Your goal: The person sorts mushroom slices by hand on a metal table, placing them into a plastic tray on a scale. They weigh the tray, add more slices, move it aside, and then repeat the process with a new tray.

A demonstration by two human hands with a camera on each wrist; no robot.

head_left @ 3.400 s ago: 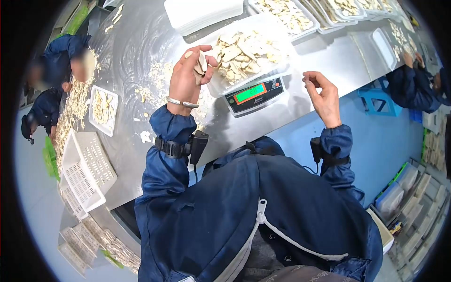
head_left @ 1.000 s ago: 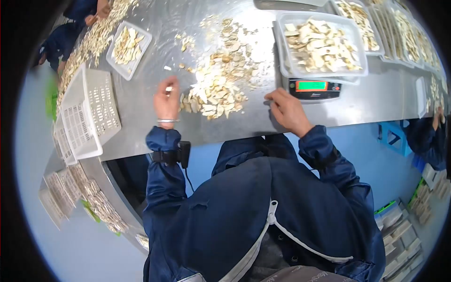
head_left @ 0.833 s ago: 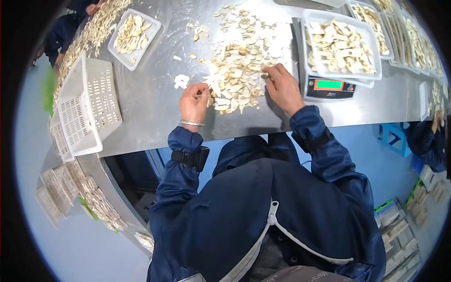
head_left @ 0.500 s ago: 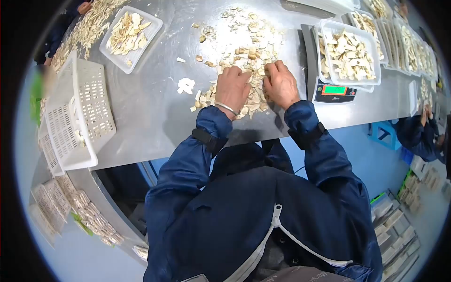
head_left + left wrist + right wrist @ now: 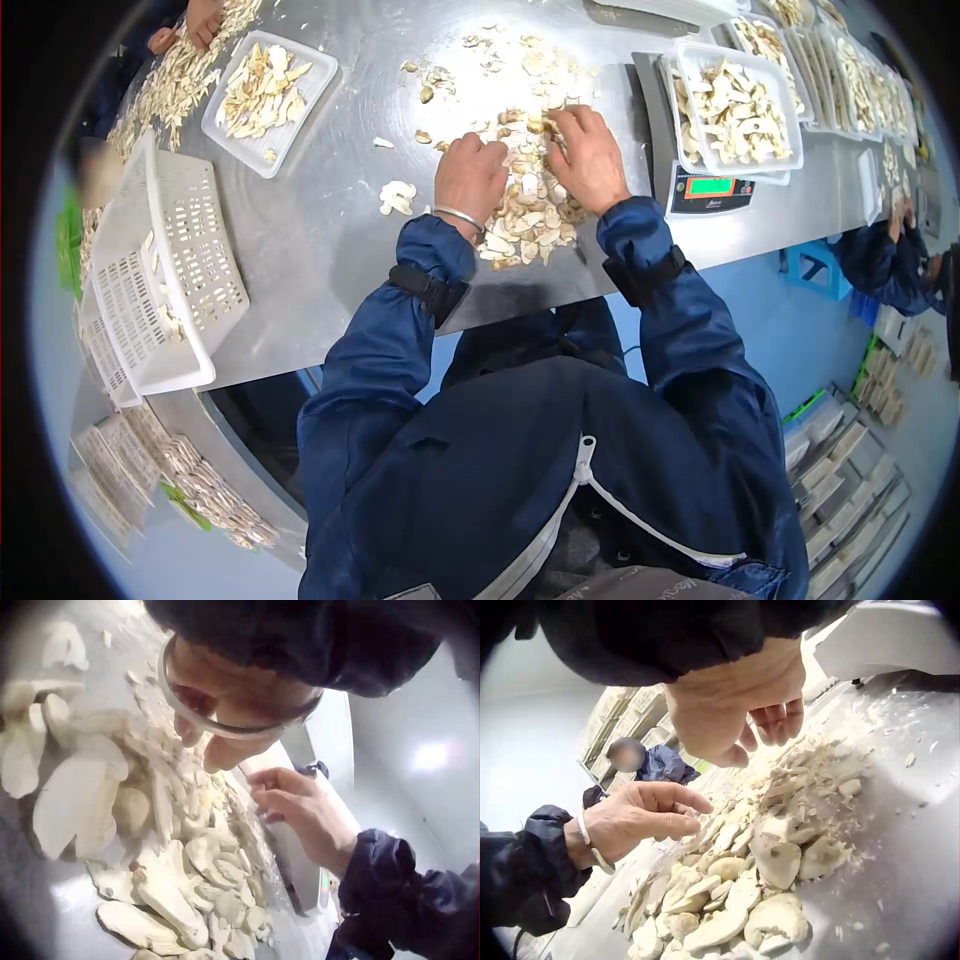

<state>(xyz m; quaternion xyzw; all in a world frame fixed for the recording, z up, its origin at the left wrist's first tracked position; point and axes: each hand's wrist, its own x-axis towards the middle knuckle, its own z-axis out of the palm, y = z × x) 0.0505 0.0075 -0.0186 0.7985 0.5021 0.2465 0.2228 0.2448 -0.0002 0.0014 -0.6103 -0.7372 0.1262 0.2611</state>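
Observation:
A heap of pale mushroom slices [image 5: 530,225] lies on the steel table in front of me. My left hand [image 5: 470,180], with a bangle at the wrist, rests at the heap's left side. My right hand [image 5: 590,160] is at its right edge, opposite the left. In the right wrist view the left hand's [image 5: 641,817] thumb and fingers extend towards the heap, while the right hand's [image 5: 735,705] fingers hang loosely bent over it. Neither hand shows a slice in its grasp. A single white slice [image 5: 397,197] lies apart on the left.
Right of the heap, a scale [image 5: 712,192] bears a clear tray [image 5: 790,160] of slices. Filled trays [image 5: 815,90] line the back right. On the left are another tray [image 5: 325,75] of slices and a white perforated basket [image 5: 205,235]. Other people's hands [image 5: 205,22] work at the far left.
Earlier the left hand held slices beside the tray on the scale. Both hands have since come to the heap, and they are now slightly farther apart than half a second ago.

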